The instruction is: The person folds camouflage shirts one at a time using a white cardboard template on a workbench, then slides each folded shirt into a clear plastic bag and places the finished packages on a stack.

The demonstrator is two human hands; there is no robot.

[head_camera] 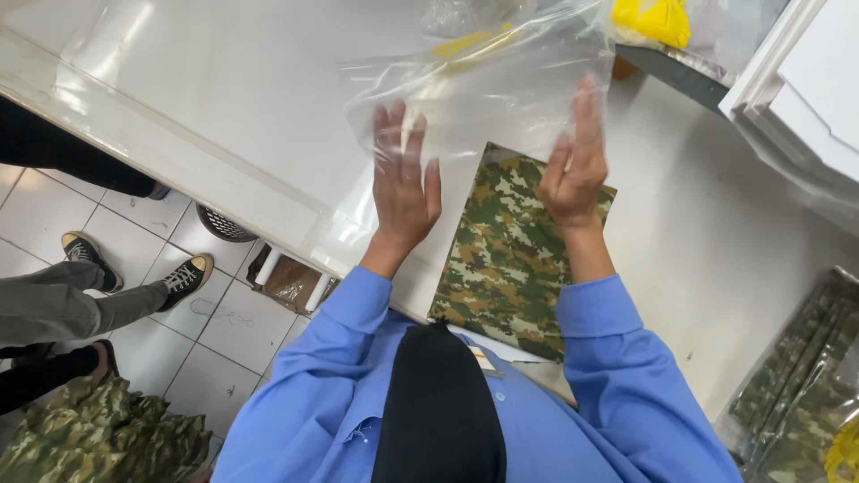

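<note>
Head view: 2 hands raised over white tabletop. Left hand and right hand each pinch a lower edge of clear plastic bag, fingers closed on film. Folded camouflage cloth lies flat directly below, long axis running away from body, nearer right hand.

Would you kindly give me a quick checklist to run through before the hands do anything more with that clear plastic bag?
1. Left hand on the clear plastic bag: ok, fingers spread flat against it.
2. Right hand on the bag: ok, fingers at its right side.
3. Bag mouth open: cannot tell, the film is too clear.
4. Folded camouflage cloth lying flat on the white table, below the bag: ok.
5. Bag lifted clear of the cloth: ok, it looks held above.
6. Packed camouflage pieces kept aside at the right: ok.
</note>
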